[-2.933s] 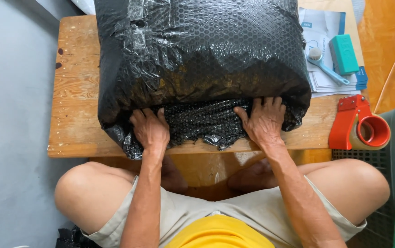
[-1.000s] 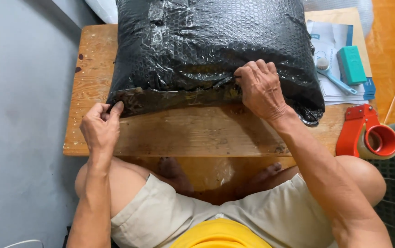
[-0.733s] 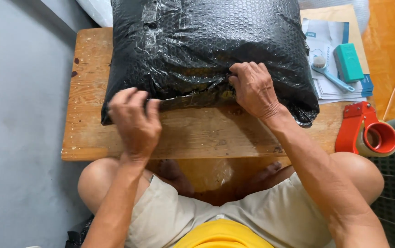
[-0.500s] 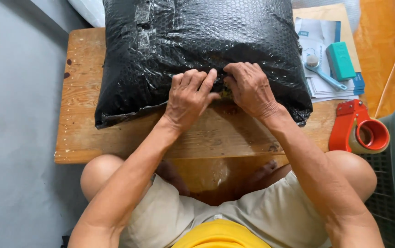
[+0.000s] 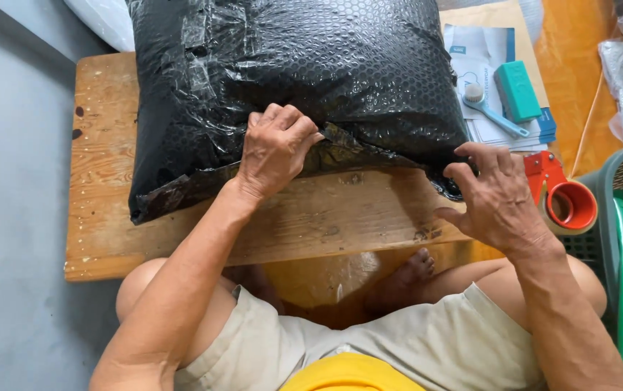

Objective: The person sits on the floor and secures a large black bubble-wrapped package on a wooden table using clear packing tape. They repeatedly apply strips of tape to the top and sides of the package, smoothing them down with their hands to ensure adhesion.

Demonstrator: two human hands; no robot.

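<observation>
Head view: low wooden table (image 5: 181,239), worn pale planks with dark knots and stains, set on a grey floor to the left and orange flooring to the right; the person sits behind it with bare knees under the edge. A big black bubble-wrap parcel (image 5: 289,80) fills most of the top, pillow-shaped, glossy, dimpled, with clear tape strips wrinkled across its upper left. Left hand (image 5: 275,148) rests on the near seam, fingers curled and closed on the folded flap at mid-edge. Right hand (image 5: 496,195) sits at the parcel's right corner, fingers spread and half open, tips touching the black film, gripping nothing that shows. To fold this edge well, I judge the flap wants pressing flat and taut along the whole seam, since the left end still sags loose on the wood. Beside the parcel: white papers (image 5: 485,65), a teal block (image 5: 518,90), a small blue tool (image 5: 492,112), a red tape dispenser (image 5: 565,199).
</observation>
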